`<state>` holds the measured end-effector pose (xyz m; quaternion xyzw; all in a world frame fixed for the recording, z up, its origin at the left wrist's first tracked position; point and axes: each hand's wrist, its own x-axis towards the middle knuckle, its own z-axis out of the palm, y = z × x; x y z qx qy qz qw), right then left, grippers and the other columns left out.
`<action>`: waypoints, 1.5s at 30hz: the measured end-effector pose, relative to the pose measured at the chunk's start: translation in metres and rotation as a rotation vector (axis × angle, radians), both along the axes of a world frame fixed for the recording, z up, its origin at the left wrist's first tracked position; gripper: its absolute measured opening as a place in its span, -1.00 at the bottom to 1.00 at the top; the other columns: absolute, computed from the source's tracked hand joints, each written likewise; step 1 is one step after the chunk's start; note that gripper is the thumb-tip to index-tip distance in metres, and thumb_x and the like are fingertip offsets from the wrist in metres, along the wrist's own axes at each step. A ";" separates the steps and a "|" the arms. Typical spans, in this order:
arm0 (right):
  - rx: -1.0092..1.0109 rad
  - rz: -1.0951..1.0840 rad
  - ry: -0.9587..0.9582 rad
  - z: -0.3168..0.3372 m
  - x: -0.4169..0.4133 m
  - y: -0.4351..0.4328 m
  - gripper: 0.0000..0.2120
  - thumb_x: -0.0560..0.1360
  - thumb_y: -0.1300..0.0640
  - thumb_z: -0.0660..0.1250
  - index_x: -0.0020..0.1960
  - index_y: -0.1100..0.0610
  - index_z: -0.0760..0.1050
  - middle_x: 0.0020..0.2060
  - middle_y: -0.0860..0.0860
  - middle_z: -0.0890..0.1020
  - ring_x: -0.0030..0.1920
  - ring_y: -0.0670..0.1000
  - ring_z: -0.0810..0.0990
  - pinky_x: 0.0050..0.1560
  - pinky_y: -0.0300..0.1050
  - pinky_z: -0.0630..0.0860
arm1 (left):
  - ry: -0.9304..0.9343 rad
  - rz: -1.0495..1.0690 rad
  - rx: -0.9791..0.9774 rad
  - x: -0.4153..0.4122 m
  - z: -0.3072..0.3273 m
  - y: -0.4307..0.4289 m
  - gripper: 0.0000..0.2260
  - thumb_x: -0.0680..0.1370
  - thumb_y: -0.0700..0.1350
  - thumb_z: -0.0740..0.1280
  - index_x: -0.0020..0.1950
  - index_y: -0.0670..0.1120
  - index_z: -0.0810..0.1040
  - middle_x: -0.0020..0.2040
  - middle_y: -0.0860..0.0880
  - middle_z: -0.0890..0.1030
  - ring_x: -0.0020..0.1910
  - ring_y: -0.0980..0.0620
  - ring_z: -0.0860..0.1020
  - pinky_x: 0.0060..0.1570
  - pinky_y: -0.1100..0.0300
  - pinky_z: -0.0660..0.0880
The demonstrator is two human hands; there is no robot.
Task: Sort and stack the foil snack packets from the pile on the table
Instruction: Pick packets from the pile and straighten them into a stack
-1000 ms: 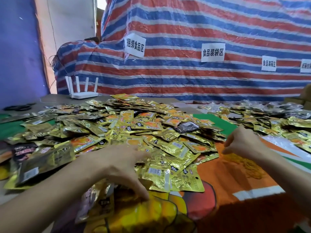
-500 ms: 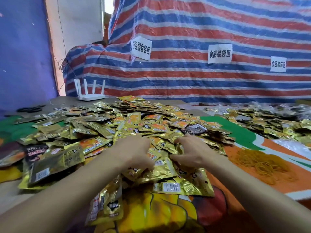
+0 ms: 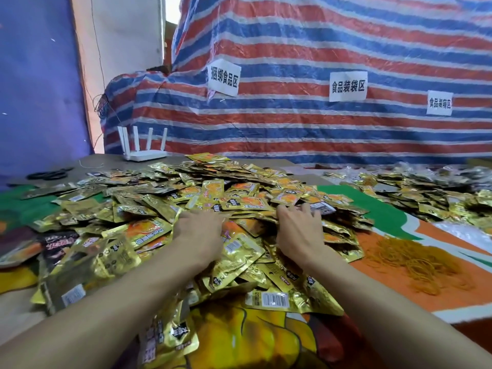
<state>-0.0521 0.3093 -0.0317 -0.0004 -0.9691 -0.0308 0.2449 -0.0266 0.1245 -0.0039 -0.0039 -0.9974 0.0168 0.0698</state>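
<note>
Head view: the pile of foil packets point(image 3: 213, 198) lies heaped across the table point(image 3: 106, 162). On the pile's near slope the left hand point(image 3: 198, 230) digs in, its fingers hidden, so the grip cannot be told. The right hand point(image 3: 298, 227) rests alongside on the pile, fingers spread.

- The left hand point(image 3: 198, 230) lies palm down with its back up. Its fingers bend downward past the knuckles and the tips are hidden, so its grip cannot be told.
- The right hand point(image 3: 298, 231) lies palm down near it, the two apart, with its fingers point(image 3: 306, 210) spread, nearly straight and pointing forward.
- Both wrists are straight. The bare left forearm point(image 3: 106, 302) and right forearm point(image 3: 386, 302) come in from the lower corners and converge.
</note>
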 end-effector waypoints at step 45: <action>-1.629 0.825 -0.152 -0.005 -0.009 -0.090 -0.57 0.48 0.24 0.31 0.33 0.04 0.52 0.21 0.17 0.61 0.18 0.14 0.63 0.16 0.12 0.63 | -0.126 -0.447 1.893 -0.031 -0.023 -0.010 -0.59 0.47 0.05 0.44 0.18 -0.21 0.65 0.14 -0.30 0.65 -0.10 -0.16 0.68 -0.11 0.00 0.64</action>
